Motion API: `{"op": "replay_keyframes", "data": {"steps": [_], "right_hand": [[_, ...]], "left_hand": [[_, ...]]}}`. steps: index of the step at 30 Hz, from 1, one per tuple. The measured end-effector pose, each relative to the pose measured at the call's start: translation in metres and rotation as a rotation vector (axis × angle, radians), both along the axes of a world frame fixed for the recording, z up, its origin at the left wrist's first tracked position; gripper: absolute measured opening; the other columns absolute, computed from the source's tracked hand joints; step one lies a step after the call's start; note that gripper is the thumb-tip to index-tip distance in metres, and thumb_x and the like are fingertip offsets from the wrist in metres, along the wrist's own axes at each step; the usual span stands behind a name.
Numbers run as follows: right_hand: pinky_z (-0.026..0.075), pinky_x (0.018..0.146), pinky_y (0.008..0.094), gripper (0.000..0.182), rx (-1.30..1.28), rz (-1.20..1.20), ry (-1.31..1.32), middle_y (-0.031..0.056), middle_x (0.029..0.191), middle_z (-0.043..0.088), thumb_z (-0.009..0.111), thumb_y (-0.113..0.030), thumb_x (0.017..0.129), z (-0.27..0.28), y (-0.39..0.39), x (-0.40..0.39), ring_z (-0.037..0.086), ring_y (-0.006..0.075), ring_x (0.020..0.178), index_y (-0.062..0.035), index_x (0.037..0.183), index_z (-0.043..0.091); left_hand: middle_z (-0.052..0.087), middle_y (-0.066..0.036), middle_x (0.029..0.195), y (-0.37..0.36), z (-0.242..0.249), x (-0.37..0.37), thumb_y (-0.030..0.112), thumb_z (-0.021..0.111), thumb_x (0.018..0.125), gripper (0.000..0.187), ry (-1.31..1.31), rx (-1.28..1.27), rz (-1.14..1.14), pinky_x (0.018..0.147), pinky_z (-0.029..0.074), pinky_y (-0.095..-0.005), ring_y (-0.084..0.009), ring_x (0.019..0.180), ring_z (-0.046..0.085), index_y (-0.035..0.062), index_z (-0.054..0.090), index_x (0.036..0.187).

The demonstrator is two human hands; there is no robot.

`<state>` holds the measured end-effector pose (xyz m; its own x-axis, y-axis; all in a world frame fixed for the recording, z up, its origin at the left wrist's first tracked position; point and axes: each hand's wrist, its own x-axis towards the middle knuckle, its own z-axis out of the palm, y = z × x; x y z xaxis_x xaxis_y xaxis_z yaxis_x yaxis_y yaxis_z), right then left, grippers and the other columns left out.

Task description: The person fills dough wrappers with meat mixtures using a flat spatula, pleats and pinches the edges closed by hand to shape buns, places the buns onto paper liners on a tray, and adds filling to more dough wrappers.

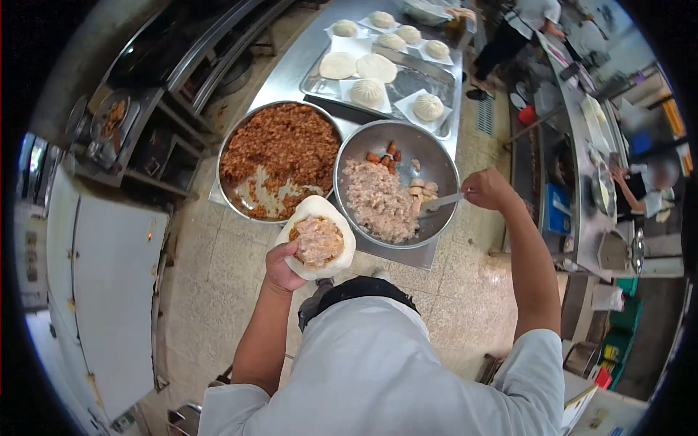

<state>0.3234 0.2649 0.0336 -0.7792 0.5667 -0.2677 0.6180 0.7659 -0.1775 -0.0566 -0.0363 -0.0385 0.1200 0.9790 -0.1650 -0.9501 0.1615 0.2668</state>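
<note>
My left hand [282,269] holds up a round dough wrapper [343,256] from below, its thumb over the near edge. On the wrapper lies pale minced meat [318,241] over a darker brown filling. My right hand [488,190] is closed around the handle of a flat metal utensil [445,200]. The utensil's far end dips among pale chunks at the right side of a steel bowl [445,156], so its shape is hidden. Inside that bowl are pink minced meat [379,200] and a few reddish-brown pieces [385,157].
A wide pan of brown filling [280,142] stands left of the bowl. Behind them, a metal tray [320,85] holds pleated buns [367,92] on paper squares and flat dough rounds [376,68]. Other people [529,22] stand at the right-hand counter. A white cabinet [109,291] is at left.
</note>
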Motion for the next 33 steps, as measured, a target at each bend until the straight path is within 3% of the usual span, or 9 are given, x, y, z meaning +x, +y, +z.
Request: {"op": "replay_keyframes", "data": {"steps": [4, 10, 18, 25, 30, 33], "right_hand": [[0.054, 0.073, 0.0413, 0.017, -0.058, 0.014, 0.104, 0.0108, 0.086, 0.072, 0.068, -0.016, 0.072, -0.009, 0.012, 0.007, 0.068, 0.0309, 0.079, -0.0097, 0.086, 0.075], [0.053, 0.071, 0.0397, 0.017, -0.269, -0.048, 0.231, 0.011, 0.084, 0.071, 0.069, -0.014, 0.074, -0.002, 0.014, 0.007, 0.067, 0.0303, 0.076, -0.0068, 0.088, 0.074], [0.052, 0.067, 0.0448, 0.01, 0.077, -0.013, 0.396, 0.0116, 0.08, 0.066, 0.065, -0.01, 0.082, 0.002, -0.028, -0.006, 0.065, 0.0344, 0.073, -0.0083, 0.09, 0.069], [0.051, 0.068, 0.0447, 0.008, 0.081, -0.177, 0.252, 0.0125, 0.081, 0.064, 0.063, -0.007, 0.082, 0.015, -0.072, 0.001, 0.065, 0.0358, 0.076, -0.0083, 0.089, 0.068], [0.052, 0.071, 0.041, 0.017, 0.234, -0.012, 0.369, 0.0097, 0.087, 0.061, 0.062, -0.007, 0.077, 0.014, -0.094, -0.01, 0.063, 0.0289, 0.082, -0.0093, 0.092, 0.07], [0.053, 0.072, 0.0396, 0.019, 0.269, -0.042, 0.272, 0.0085, 0.089, 0.06, 0.061, -0.007, 0.078, 0.007, -0.109, -0.012, 0.061, 0.0272, 0.084, -0.0105, 0.094, 0.07]], "left_hand": [[0.051, -0.02, 0.141, -0.01, -0.002, 0.021, 0.026, 0.07, 0.078, 0.08, 0.056, -0.043, 0.09, 0.112, 0.039, -0.0529, -0.0364, 0.129, 0.052, 0.0008, 0.036, 0.146], [0.053, -0.019, 0.139, -0.001, 0.01, 0.058, 0.021, 0.07, 0.08, 0.075, 0.0, -0.065, 0.184, 0.112, 0.039, -0.0522, -0.0366, 0.129, 0.052, 0.0022, 0.038, 0.145], [0.05, -0.019, 0.142, 0.007, 0.012, 0.064, 0.023, 0.071, 0.079, 0.078, 0.023, -0.05, 0.2, 0.112, 0.038, -0.0522, -0.0363, 0.131, 0.05, 0.0035, 0.036, 0.147], [0.049, -0.018, 0.143, 0.004, 0.007, 0.048, 0.026, 0.072, 0.079, 0.08, 0.025, -0.058, 0.214, 0.113, 0.036, -0.0531, -0.0358, 0.133, 0.048, 0.0043, 0.036, 0.147], [0.05, -0.017, 0.143, 0.005, 0.005, 0.036, 0.028, 0.072, 0.08, 0.079, 0.051, -0.055, 0.173, 0.113, 0.037, -0.053, -0.0356, 0.132, 0.049, 0.0043, 0.037, 0.147], [0.049, -0.017, 0.143, 0.005, 0.005, 0.029, 0.029, 0.074, 0.077, 0.082, 0.042, -0.098, 0.132, 0.113, 0.036, -0.0525, -0.0357, 0.133, 0.048, 0.005, 0.037, 0.147]]}}
